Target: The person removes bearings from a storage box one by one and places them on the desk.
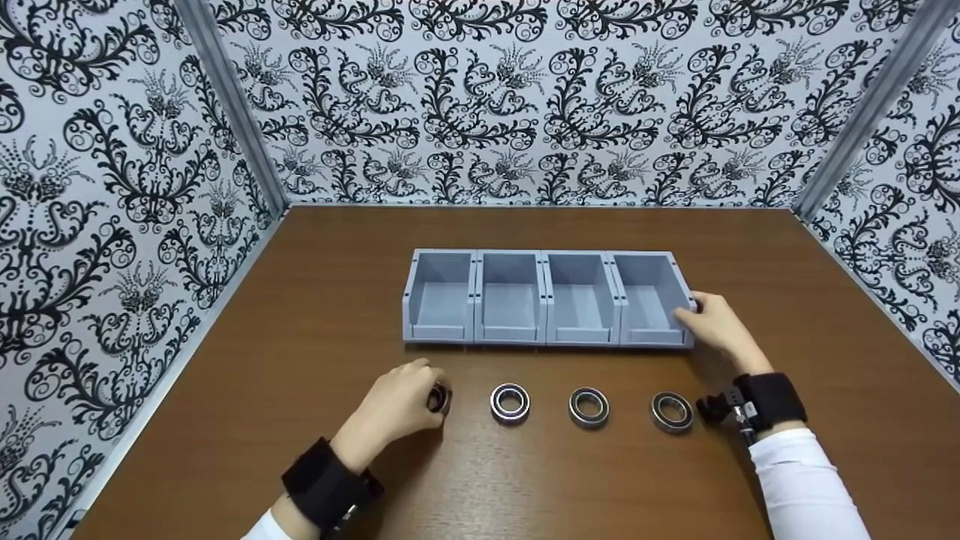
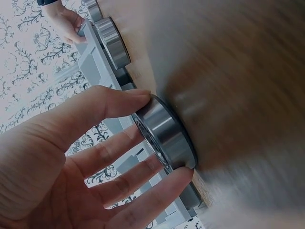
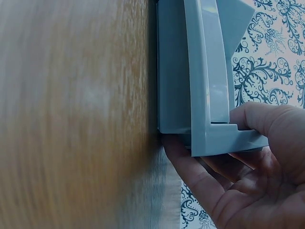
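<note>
My left hand (image 1: 397, 397) pinches a ball bearing (image 2: 164, 133) between thumb and fingertips, at the left end of a row. In the left wrist view the bearing is tilted, its shiny outer ring facing the camera. Three more bearings lie flat on the table: one left of centre (image 1: 510, 403), one in the middle (image 1: 589, 407) and one at the right (image 1: 672, 412). Behind them stands a row of joined grey bins (image 1: 510, 335). At the rightmost bin, my right hand (image 1: 716, 326) grips the side wall (image 3: 233, 142), thumb inside and fingers outside.
The brown wooden table (image 1: 345, 300) reaches back to walls (image 1: 480, 105) covered in black-and-white patterned paper. Grey metal posts (image 1: 232, 105) mark the corners. Black straps with small cameras sit on both wrists.
</note>
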